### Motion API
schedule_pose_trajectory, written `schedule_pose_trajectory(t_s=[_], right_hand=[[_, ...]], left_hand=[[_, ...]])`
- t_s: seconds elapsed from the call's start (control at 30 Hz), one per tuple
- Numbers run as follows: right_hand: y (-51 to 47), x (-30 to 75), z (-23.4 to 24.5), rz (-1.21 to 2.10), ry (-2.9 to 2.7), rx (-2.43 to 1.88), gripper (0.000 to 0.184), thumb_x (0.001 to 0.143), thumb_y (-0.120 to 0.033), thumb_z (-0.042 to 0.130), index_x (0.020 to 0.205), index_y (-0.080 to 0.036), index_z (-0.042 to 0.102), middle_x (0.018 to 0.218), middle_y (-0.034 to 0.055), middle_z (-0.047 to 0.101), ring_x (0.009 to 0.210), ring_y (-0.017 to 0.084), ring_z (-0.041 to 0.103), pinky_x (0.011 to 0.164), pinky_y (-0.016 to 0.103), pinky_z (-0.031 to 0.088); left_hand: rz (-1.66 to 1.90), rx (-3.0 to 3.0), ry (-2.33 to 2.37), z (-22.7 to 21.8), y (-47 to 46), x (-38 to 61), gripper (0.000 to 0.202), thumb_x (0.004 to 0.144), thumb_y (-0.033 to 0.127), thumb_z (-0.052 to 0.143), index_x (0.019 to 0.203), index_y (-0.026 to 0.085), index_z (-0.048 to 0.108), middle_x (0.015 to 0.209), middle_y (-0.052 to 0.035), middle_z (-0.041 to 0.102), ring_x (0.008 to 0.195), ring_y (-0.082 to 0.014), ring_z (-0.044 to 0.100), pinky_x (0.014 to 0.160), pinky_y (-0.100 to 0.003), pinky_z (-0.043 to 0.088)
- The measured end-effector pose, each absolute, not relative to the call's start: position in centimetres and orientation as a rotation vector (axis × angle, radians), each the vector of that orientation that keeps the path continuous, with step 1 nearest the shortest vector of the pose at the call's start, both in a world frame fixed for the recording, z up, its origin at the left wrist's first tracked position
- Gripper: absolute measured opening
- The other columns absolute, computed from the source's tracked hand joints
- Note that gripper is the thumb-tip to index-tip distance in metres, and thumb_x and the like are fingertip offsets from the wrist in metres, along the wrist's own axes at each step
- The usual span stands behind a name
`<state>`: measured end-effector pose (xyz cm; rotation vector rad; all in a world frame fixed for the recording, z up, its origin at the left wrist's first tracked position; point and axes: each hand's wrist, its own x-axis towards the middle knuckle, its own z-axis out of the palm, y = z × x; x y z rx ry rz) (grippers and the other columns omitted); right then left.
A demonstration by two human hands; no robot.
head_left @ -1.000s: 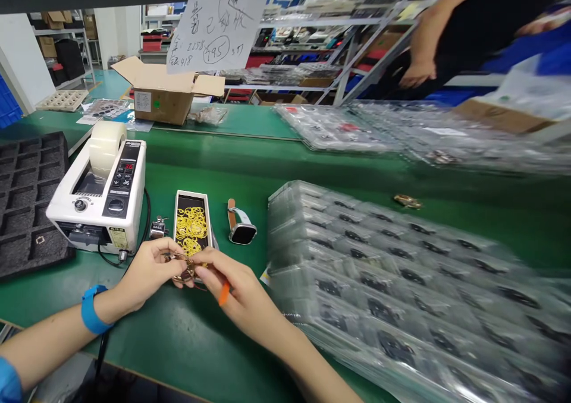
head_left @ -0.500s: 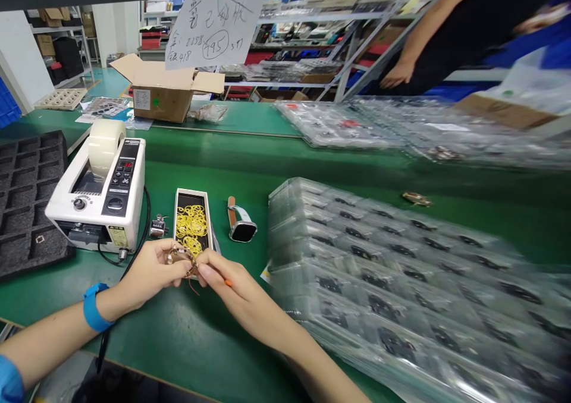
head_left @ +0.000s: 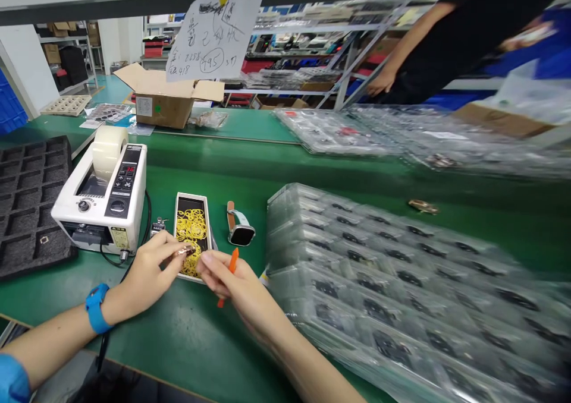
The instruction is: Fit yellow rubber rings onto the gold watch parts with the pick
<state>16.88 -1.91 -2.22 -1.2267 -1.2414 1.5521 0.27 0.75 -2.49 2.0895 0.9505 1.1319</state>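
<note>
Fingers of left hand (head_left: 145, 272) pinched nearly closed on small rose-gold metallic piece (head_left: 185, 250), held above white rectangular box (head_left: 191, 202) of thin yellow rings (head_left: 191, 227). Right hand (head_left: 236, 284) at box's near right corner, thumb against index, slim orange stick (head_left: 234, 260) lodged across grip; anything else at fingertips, cannot tell. Box on green desk (head_left: 165, 346), in from near edge.

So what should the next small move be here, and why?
Probably bring the right hand in to the small metallic piece. The left hand pinches that piece above the white box of yellow bands, while the right fingertips are close by but apart from it. An orange tool lies across the right hand; whether it pinches anything else is hard to tell.
</note>
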Motion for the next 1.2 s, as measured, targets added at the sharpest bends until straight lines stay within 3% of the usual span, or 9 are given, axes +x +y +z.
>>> schedule_pose_trajectory(t_s=[0.23, 0.4, 0.57, 0.67, 0.77, 0.87, 0.97, 1.1, 1.2], right_hand=[[-2.4, 15.9, -1.5, 1.787, -0.919, -1.007, 0.045, 0.067, -0.056, 0.072, 0.069, -0.016, 0.050, 0.065, -0.0037, 0.043, 0.047, 0.004, 0.016, 0.043, 0.021, 0.011], [-2.3, 16.6, -1.7, 1.230, -1.294, -1.180, 0.040, 0.073, -0.058, 0.065, 0.068, -0.019, 0.055, 0.056, -0.0035, 0.041, 0.047, 0.008, 0.028, 0.045, 0.024, 0.023], [-2.9, 17.0, -1.9, 0.569, -1.585, -1.176, 0.027, 0.084, -0.042, 0.057, 0.066, -0.022, 0.058, 0.052, -0.0022, 0.040, 0.047, 0.013, 0.032, 0.048, 0.028, 0.028], [-3.1, 16.8, -1.8, 0.498, -1.636, -1.089, 0.022, 0.086, -0.036, 0.056, 0.068, -0.022, 0.059, 0.055, -0.0004, 0.045, 0.048, 0.014, 0.037, 0.049, 0.029, 0.031], [-2.8, 16.9, -1.5, 0.577, -1.626, -1.087, 0.026, 0.086, -0.041, 0.055, 0.070, -0.022, 0.060, 0.060, 0.0016, 0.050, 0.051, 0.014, 0.041, 0.049, 0.028, 0.034], [-2.3, 17.3, -1.1, 0.761, -1.591, -1.101, 0.037, 0.084, -0.053, 0.053, 0.068, -0.021, 0.060, 0.069, 0.0040, 0.055, 0.060, 0.017, 0.050, 0.053, 0.028, 0.039], [-2.0, 17.7, -0.7, 0.993, -1.479, -1.062, 0.044, 0.078, -0.063, 0.057, 0.069, -0.020, 0.059, 0.080, 0.0053, 0.059, 0.076, 0.020, 0.056, 0.066, 0.030, 0.045], [-2.2, 17.6, -0.4, 1.322, -1.273, -1.043, 0.048, 0.070, -0.067, 0.063, 0.077, -0.020, 0.058, 0.077, 0.0033, 0.057, 0.068, 0.016, 0.051, 0.058, 0.026, 0.040], [-2.2, 17.4, -0.4, 1.476, -1.160, -1.010, 0.052, 0.066, -0.068, 0.066, 0.076, -0.019, 0.054, 0.058, -0.0040, 0.041, 0.053, 0.010, 0.033, 0.050, 0.022, 0.027]], left_hand=[[0.830, 2.884, 0.927, -2.6, 0.4, 0.0, 0.037, 0.095, 0.014, 0.029, 0.112, 0.008, 0.061, 0.079, -0.0123, 0.063, 0.075, -0.0211, 0.061, 0.061, -0.031, 0.052], [1.079, 2.307, 1.232, -1.6, -2.2, -1.5, 0.030, 0.089, 0.027, 0.050, 0.115, 0.017, 0.061, 0.105, -0.0136, 0.064, 0.094, -0.0231, 0.061, 0.083, -0.039, 0.052], [1.361, 1.069, 1.422, -2.2, -4.0, -6.6, 0.047, 0.078, 0.056, 0.058, 0.089, 0.011, 0.067, 0.060, -0.0025, 0.059, 0.046, -0.0112, 0.051, 0.041, -0.023, 0.037], [1.480, 0.876, 1.375, -1.5, -3.2, -8.7, 0.046, 0.072, 0.057, 0.064, 0.081, 0.011, 0.064, 0.047, 0.0062, 0.044, 0.037, -0.0058, 0.034, 0.039, -0.020, 0.024], [1.597, 1.020, 1.374, 0.8, -2.5, -9.0, 0.028, 0.073, 0.042, 0.069, 0.072, 0.015, 0.062, 0.047, 0.0087, 0.035, 0.043, -0.0062, 0.032, 0.044, -0.021, 0.026], [1.558, 1.611, 1.461, 3.7, -2.1, -8.2, 0.015, 0.081, 0.030, 0.061, 0.072, 0.017, 0.061, 0.073, -0.0011, 0.057, 0.060, -0.0105, 0.047, 0.056, -0.024, 0.035], [1.201, 2.184, 1.515, 6.0, -1.6, -7.3, 0.015, 0.086, 0.021, 0.050, 0.073, 0.019, 0.057, 0.100, -0.0061, 0.063, 0.067, -0.0131, 0.051, 0.062, -0.027, 0.037], [1.077, 2.230, 1.446, 7.1, -1.0, -5.7, 0.016, 0.089, 0.022, 0.043, 0.076, 0.020, 0.051, 0.089, -0.0038, 0.062, 0.060, -0.0126, 0.046, 0.060, -0.028, 0.035], [1.059, 2.095, 1.120, 6.5, -0.7, -3.7, 0.022, 0.090, 0.027, 0.045, 0.070, 0.019, 0.047, 0.082, -0.0017, 0.054, 0.069, -0.0140, 0.048, 0.064, -0.027, 0.036]])
